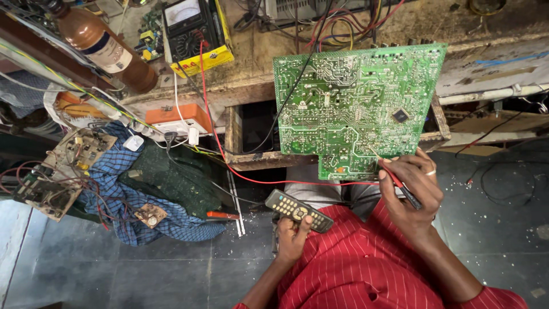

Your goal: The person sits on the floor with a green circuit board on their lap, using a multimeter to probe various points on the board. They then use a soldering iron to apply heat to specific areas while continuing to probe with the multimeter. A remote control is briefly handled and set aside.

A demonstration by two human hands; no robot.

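**Probing the board, remote in hand**

Head view: your right hand [413, 189] pinches a red test probe [398, 182], tip on the lower edge of the green circuit board [354, 109] propped against the workbench [251, 91]. Your left hand [293, 237] grips a remote control [298, 210], thumb on its keys. Judged step: testing; next calls for a steady tip.

- I see a brown bottle [106, 48] lying tilted on the counter [251, 63].
- I see a yellow-edged meter [191, 31] beside it.
- An orange box [177, 117] sits at the counter's edge.
- Blue checked cloth [128, 197] lies below, a small board [57, 171] with wires just left of it.
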